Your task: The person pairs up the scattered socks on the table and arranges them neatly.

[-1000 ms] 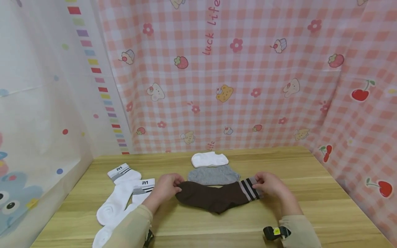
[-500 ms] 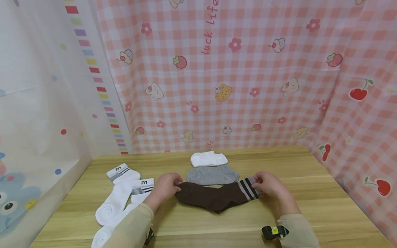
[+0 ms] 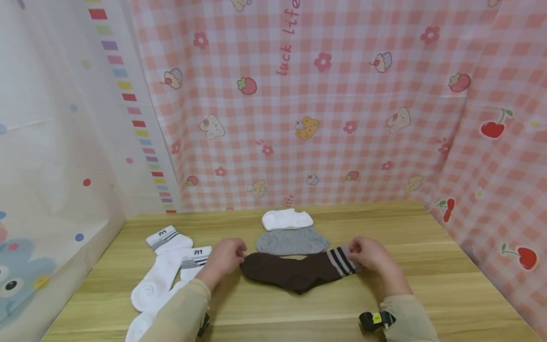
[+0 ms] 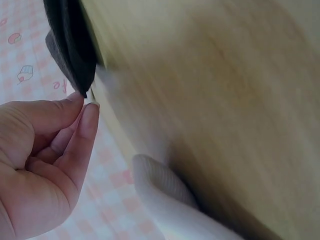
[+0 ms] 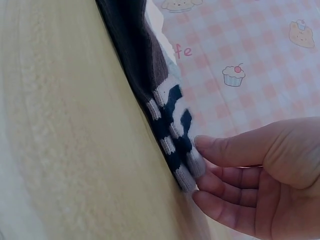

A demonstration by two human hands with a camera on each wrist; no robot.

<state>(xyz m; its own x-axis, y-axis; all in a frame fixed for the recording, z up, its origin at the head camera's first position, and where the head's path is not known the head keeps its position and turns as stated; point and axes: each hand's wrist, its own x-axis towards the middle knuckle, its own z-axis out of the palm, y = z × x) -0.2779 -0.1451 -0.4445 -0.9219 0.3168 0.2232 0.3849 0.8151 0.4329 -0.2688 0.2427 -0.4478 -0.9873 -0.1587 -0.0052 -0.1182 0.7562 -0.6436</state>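
A dark brown sock (image 3: 286,271) with a grey-and-black striped cuff lies stretched sideways across the table, its toe at the left. My left hand (image 3: 225,259) is right at the toe. In the left wrist view, the thumb and index fingertips (image 4: 89,117) are close together just below the dark toe tip, which shows uncovered. At the other end, my right hand (image 3: 371,255) pinches the striped cuff (image 5: 172,135), thumb above and fingers below. Just behind lies a flat grey ankle sock (image 3: 292,241), and beyond it a white low-cut sock (image 3: 287,220).
Two white socks (image 3: 159,280) with striped cuffs lie at the left, partly covered by the left sleeve (image 3: 181,311). The wooden table (image 3: 299,318) meets a pink checked cloth (image 3: 273,109) at the back. Dark wrist devices (image 3: 372,321) sit at the sleeves.
My left hand has slid slightly left off the brown sock's toe, where its thumb overlapped the fabric before. The sock and my right hand stay nearly still.
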